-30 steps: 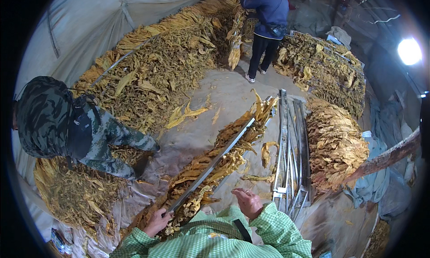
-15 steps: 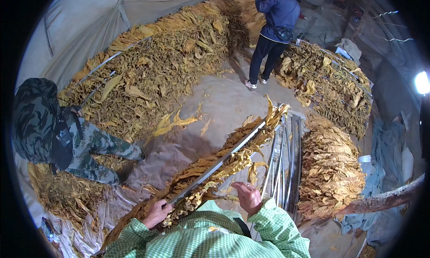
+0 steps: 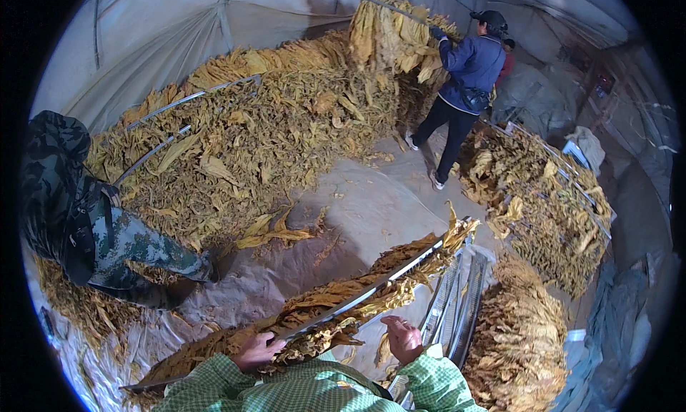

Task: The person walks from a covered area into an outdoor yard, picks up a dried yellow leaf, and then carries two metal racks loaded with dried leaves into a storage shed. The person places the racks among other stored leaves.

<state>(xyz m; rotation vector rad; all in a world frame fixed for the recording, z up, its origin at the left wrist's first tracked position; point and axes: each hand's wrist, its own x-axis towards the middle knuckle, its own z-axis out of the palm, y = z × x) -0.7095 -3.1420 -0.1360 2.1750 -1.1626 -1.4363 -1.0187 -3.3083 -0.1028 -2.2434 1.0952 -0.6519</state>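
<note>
A long metal rail [image 3: 357,298] packed with dried brown-yellow leaves [image 3: 314,298], like tobacco, slants across in front of me from lower left to upper right. My left hand [image 3: 259,350] is closed at the rail's edge, its fingers partly hidden among the leaves. To the right of the rail, my right hand [image 3: 404,338] is raised with loosely bent fingers and nothing visible in it. Just beyond that hand lie several bare metal rails [image 3: 457,298], side by side. A thick bundle of dried leaves [image 3: 518,333] stands to their right.
A long heap of leaves [image 3: 250,147] lines the far left, with another heap [image 3: 543,212] at the right. A person in blue [image 3: 464,76] holds up a leaf-hung rod [image 3: 400,37] at the back. Another person in camouflage [image 3: 93,226] bends at the left. Plastic sheeting [image 3: 371,197] covers the floor.
My view has shifted, so the scene sits differently. The person in blue has turned left, and the raised leaf-hung rod now shows. My hands keep nearly the same places by the rail.
</note>
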